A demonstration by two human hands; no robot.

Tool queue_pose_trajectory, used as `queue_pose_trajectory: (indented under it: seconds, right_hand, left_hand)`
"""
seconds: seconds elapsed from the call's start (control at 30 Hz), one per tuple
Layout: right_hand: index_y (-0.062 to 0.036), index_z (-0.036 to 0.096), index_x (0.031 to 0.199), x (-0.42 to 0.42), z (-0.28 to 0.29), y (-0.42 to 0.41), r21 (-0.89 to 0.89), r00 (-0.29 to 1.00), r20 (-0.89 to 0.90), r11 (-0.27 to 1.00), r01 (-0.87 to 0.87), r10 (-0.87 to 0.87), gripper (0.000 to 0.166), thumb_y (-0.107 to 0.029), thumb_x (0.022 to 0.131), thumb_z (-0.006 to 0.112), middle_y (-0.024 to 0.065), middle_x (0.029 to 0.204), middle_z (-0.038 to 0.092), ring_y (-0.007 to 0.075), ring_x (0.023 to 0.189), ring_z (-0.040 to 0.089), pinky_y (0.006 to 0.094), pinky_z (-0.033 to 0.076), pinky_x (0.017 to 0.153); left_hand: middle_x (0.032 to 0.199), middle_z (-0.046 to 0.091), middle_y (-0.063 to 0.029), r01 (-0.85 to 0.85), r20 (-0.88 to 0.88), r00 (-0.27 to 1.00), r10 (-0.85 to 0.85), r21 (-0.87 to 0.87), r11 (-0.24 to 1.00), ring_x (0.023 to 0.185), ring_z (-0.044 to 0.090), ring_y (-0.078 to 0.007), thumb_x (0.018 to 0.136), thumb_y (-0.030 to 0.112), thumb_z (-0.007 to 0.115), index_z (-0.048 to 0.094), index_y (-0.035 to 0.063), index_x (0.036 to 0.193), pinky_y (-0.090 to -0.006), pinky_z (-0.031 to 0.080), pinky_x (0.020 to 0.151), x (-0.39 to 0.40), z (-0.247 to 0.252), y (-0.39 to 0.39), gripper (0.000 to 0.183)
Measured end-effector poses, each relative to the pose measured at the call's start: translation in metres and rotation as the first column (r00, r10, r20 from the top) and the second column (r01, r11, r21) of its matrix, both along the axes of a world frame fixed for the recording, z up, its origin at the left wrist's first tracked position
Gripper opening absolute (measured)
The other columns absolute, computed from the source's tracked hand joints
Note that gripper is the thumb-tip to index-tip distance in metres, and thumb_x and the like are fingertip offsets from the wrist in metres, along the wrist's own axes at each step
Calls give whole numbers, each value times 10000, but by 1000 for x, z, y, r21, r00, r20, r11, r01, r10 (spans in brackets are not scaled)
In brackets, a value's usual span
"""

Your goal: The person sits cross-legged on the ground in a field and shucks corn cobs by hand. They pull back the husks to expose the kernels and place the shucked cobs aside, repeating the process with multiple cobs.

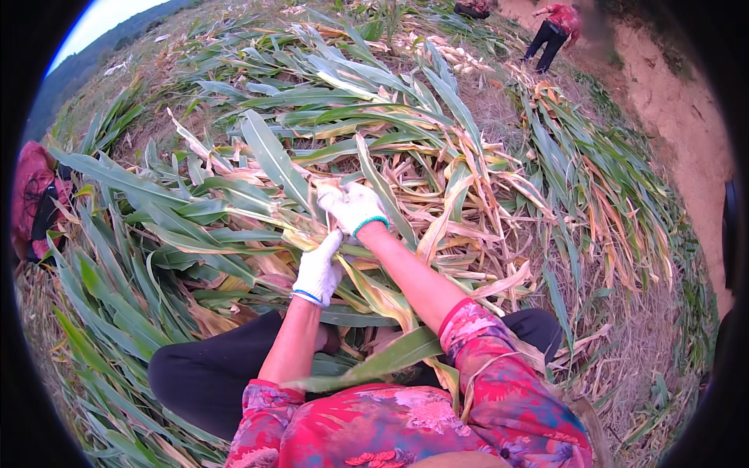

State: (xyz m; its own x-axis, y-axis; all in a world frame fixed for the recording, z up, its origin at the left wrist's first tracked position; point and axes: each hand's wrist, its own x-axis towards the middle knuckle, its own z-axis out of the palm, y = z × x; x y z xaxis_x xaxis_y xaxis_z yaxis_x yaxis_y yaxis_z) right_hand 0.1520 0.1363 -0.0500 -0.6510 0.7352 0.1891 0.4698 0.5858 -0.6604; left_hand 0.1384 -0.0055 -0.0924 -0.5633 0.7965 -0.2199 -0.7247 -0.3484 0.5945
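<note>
White knit gloves cover both of my hands, which are close together over a heap of cut corn stalks [234,205]. My left hand [319,269], with a blue cuff, is closed around part of a corn plant, its thumb pointing up toward the other hand. Just above and to the right, my right hand [354,207], green at the cuff, pinches pale dry husk [325,186]. Whether an ear lies inside that husk is hidden by the fingers. A yellowing corn leaf [380,292] hangs below my hands, and a green leaf [404,354] crosses my lap.
Peeled corn ears [450,55] lie piled farther off. Another row of cut stalks [597,175] lies at the right, beside a bare dirt bank [673,123]. One person [553,35] stands at the upper right; another [38,202] is at the left edge.
</note>
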Motion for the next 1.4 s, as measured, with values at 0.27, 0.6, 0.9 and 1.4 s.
queue_pose_trajectory:
  seconds: [0.27, 0.6, 0.9, 1.4]
  right_hand:
    - [-12, 641, 1034, 19, 112, -22, -33, 906, -62, 907, -420, 418, 571, -501, 751, 721, 187, 900, 650, 309, 871, 660, 379, 524, 783]
    - [-94, 705, 772, 116, 150, -95, -362, 48, 588, 316, -877, 807, 380, -469, 753, 648, 145, 691, 669, 350, 680, 661, 423, 516, 626]
    - [-25, 672, 1031, 61, 240, 185, 273, 989, -141, 962, 5, 35, 329, -322, 903, 612, 144, 935, 718, 228, 815, 678, 360, 523, 744]
    - [-68, 622, 1022, 94, -1, 78, -1, 961, 193, 980, -201, 198, 297, -321, 867, 616, 192, 898, 676, 345, 883, 669, 448, 514, 773]
  left_hand:
    - [939, 694, -144, 34, -1, 999, -34, -20, 999, 913, 654, -263, 948, 155, 591, 615, -20, 1107, -373, 502, 808, -12, -17, -13, 238]
    - [977, 675, -113, -7, 188, 982, 32, -132, 991, 872, 667, -267, 851, 37, 685, 626, -14, 1103, -420, 558, 829, -42, -72, -5, 263]
    - [934, 661, -86, 1, 73, 997, 12, -175, 985, 789, 654, -251, 858, 95, 720, 634, 33, 1077, -400, 558, 642, -36, -46, -5, 244]
    - [1053, 646, -139, 12, -144, 990, -11, 6, 1000, 907, 664, -243, 917, 221, 679, 527, 32, 1236, -384, 573, 771, -56, 19, 22, 400]
